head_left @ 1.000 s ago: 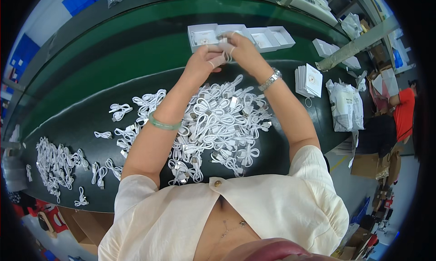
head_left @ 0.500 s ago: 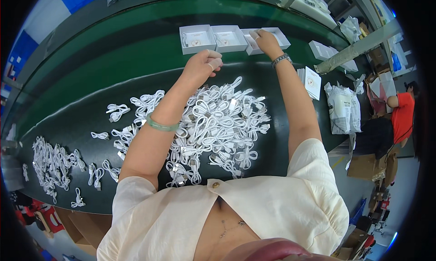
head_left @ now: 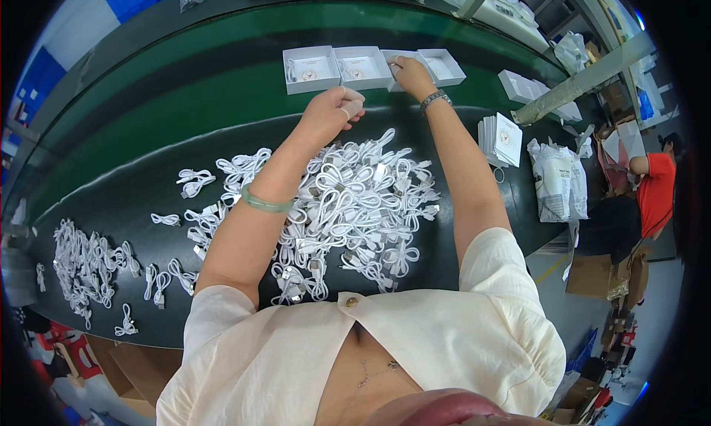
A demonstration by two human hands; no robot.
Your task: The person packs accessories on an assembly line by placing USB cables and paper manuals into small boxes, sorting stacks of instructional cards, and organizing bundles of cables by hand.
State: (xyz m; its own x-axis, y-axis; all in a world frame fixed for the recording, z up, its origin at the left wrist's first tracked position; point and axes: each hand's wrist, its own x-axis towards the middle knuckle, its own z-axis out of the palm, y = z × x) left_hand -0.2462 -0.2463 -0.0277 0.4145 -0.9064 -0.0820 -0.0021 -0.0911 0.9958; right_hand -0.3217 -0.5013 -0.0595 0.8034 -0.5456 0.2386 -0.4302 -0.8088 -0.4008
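Four small white boxes stand in a row on the green surface. The first box [head_left: 312, 88] and second box [head_left: 366, 84] each hold a printed white card and what looks like a white cable. My right hand [head_left: 412, 78] reaches into the third box [head_left: 395, 87], its fingers pinched and partly hiding the contents. The fourth box [head_left: 447, 81] has a white card inside. My left hand [head_left: 335, 115] hovers in front of the second box, fingers curled, with finger cots on some; whatever they hold is hidden. Below it spreads a large pile of coiled white USB cables [head_left: 363, 196].
A smaller cable heap [head_left: 85, 267] lies far left, with loose cables between. At right are a stack of white cards [head_left: 501, 141], a white plastic bag [head_left: 559, 180] and more white boxes [head_left: 522, 87]. A metal post [head_left: 585, 78] slants nearby. Another person [head_left: 655, 192] is beyond.
The row of boxes has shifted slightly left. My right hand has moved left with it, uncovering the fourth box and more of the card stack. My left hand has barely moved.
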